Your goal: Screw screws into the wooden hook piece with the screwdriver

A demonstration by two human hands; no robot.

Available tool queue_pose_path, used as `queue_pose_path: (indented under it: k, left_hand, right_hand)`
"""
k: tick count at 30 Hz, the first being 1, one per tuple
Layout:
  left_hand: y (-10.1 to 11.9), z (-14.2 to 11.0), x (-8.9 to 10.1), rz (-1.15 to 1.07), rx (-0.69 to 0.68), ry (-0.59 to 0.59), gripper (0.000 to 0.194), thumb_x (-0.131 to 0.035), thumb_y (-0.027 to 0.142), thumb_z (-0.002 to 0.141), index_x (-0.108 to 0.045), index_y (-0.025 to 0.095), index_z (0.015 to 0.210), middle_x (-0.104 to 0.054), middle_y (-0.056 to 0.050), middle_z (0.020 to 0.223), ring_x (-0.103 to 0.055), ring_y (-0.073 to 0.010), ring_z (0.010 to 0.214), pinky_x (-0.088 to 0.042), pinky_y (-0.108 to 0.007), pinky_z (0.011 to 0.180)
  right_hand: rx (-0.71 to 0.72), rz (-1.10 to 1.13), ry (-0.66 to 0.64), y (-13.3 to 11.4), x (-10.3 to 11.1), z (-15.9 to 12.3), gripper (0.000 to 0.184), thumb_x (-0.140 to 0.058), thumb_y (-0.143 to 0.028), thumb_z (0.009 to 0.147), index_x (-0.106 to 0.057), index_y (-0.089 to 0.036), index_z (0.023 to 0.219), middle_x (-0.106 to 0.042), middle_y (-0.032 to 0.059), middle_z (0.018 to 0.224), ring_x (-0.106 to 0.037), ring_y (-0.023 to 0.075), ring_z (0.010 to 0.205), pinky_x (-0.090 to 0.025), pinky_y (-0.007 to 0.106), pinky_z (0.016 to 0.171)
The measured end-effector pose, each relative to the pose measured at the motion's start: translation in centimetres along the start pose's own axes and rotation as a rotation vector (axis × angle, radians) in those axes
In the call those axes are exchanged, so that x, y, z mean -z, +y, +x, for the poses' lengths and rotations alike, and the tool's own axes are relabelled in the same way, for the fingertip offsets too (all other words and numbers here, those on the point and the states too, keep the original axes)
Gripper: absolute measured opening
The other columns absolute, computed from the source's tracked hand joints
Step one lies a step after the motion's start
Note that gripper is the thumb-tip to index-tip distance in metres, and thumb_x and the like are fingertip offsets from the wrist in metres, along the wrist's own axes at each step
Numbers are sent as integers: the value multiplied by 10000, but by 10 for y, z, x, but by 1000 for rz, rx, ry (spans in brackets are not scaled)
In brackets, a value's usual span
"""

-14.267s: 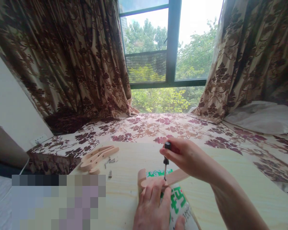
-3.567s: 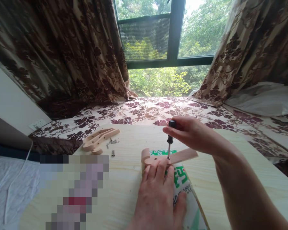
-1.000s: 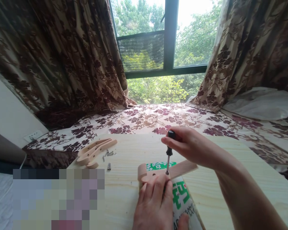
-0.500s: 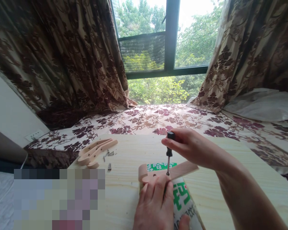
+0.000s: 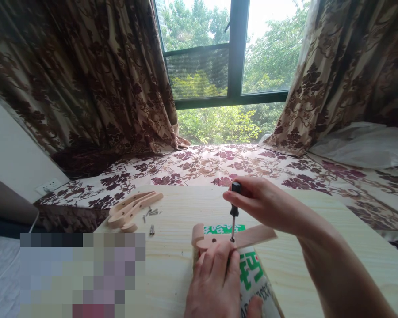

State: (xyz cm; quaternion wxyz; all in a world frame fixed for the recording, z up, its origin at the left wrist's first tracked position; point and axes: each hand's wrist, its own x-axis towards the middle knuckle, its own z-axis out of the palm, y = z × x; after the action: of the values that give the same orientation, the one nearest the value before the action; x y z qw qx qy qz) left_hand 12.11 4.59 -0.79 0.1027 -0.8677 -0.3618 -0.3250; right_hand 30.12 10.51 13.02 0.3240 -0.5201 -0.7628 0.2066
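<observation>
My right hand (image 5: 257,198) is closed round the black handle of a screwdriver (image 5: 235,202), which stands nearly upright. Its metal tip meets a dark screw or hole in a pale wooden piece (image 5: 256,236) with a rounded left end. My left hand (image 5: 214,280) presses that piece down with its fingers, hiding part of its near edge. Under the wood and the left hand lies a white pack with green lettering (image 5: 251,270). How deep the screw sits cannot be made out.
Several curved wooden pieces with holes (image 5: 132,205) lie at the left of the pale board (image 5: 172,282). Loose screws (image 5: 151,213) are scattered beside them. Behind the board spreads a floral cloth (image 5: 199,163) below the window. A blurred patch covers the lower left.
The right end of the wooden piece has swung slightly toward me. Both hands and the screwdriver stay almost where they were.
</observation>
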Motion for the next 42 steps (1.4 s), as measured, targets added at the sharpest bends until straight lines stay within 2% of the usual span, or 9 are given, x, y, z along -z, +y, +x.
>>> queue_pose_path:
  k: [7,15,22,29,37,42]
  left_hand:
    - [1,1,1,13,5,-13,492,-477,406,859,-482,177,1294,-523,-82,1305,-476,-288,1208,-436,-412,982]
    - [1,1,1,0,4,2,482,-472,417,876,-480,181,1296,-520,-72,1303,-462,-276,1214,-416,-405,999]
    - [0,1,-1,65,-7,11,478,-414,487,910,-499,183,1269,-555,-73,1258,-491,-263,1176,-423,-396,974]
    - [-1,1,-4,59,-17,33,479,-408,476,914,-508,177,1274,-568,-82,1257,-501,-265,1165,-414,-388,977]
    - [-2,2,-3,63,-22,34,481,-417,497,911,-513,179,1259,-566,-66,1250,-498,-254,1160,-405,-376,975]
    - [-2,1,-4,58,-23,37,475,-410,487,918,-509,180,1267,-543,-63,1283,-487,-251,1169,-399,-368,981]
  right_hand:
    - [40,86,-94,-7,7,-8,174,-548,-344,878,-566,-204,777,-528,-40,637,-427,95,576,-328,231,509]
    - [8,2,16,0,1,-1,294,-522,-384,890,-437,-202,675,-460,-39,591,-384,99,557,-299,252,500]
    - [66,107,-120,-7,6,-9,198,-541,-333,888,-559,-196,746,-538,-33,654,-445,94,587,-332,229,516]
    - [13,37,-25,-1,-1,-2,308,-501,-387,908,-456,-194,673,-447,-44,565,-376,93,531,-278,248,481]
    - [39,69,-130,-11,6,-11,232,-533,-328,883,-547,-182,704,-493,-34,621,-407,91,568,-296,238,493]
    - [2,32,-70,-7,4,-5,302,-508,-380,893,-478,-188,663,-438,-43,583,-371,94,547,-282,250,488]
